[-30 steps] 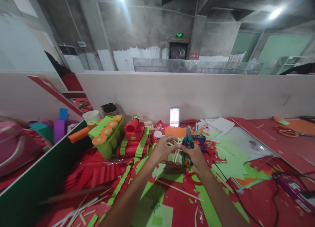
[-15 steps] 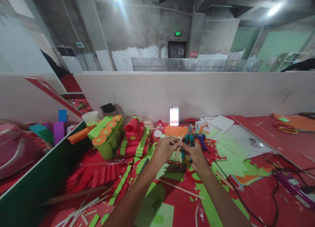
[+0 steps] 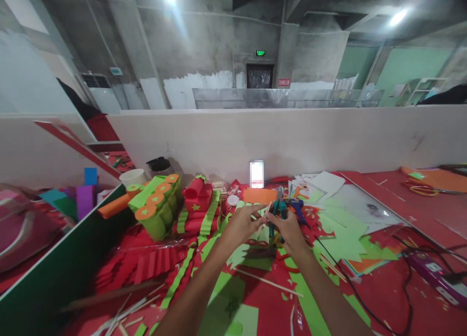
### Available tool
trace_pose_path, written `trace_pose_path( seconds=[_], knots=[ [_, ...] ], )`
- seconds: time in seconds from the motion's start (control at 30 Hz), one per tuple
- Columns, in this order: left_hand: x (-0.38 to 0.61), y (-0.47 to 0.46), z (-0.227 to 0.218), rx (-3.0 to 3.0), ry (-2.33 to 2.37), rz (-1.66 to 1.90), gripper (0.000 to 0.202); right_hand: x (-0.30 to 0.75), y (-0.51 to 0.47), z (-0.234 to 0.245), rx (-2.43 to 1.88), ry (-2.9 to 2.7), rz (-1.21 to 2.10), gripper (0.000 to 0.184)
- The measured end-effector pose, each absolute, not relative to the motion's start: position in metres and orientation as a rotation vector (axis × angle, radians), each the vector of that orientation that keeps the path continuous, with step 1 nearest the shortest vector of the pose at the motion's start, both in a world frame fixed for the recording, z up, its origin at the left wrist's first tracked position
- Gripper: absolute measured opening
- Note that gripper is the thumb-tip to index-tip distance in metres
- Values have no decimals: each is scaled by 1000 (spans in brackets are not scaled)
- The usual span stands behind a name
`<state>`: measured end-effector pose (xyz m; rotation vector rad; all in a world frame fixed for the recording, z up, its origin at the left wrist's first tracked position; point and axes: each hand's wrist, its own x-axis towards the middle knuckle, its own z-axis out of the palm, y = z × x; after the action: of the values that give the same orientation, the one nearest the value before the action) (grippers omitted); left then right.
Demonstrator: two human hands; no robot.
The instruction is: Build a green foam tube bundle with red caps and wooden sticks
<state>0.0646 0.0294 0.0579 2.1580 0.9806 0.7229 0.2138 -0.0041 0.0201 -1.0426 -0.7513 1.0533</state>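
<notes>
My left hand is closed in a pinch near the middle of the table, its fingertips almost meeting those of my right hand. Between the fingertips shows a thin wooden stick, partly covered by the fingers. My right hand pinches at the same stick from the other side. Teal-handled pliers point away from me at the right hand, which overlaps their handles; whether it grips them I cannot tell. Below the hands is a light green paper piece with red trim, partly hidden.
Green paper rolls with orange tops and a red roll construction stand left. A phone leans at the partition. A blue glue gun lies right, its cord near a purple power strip. A loose stick lies in front.
The view has tilted up slightly and shifted to the right. Both hands stay together at the stick, with only a slight change in the fingers.
</notes>
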Motion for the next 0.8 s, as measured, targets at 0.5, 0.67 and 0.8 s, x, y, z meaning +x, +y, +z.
trace_pose_path(
  seconds=[0.5, 0.67, 0.8],
  knots=[
    [69, 33, 48, 1725, 831, 733, 42, 216, -4, 20, -1078, -782, 1003, 41],
    [68, 31, 51, 1648, 819, 696, 30, 217, -3, 19, -1055, -773, 994, 41],
    [68, 29, 51, 1626, 792, 559, 25, 217, -2, 18, -1049, -740, 915, 39]
  ],
)
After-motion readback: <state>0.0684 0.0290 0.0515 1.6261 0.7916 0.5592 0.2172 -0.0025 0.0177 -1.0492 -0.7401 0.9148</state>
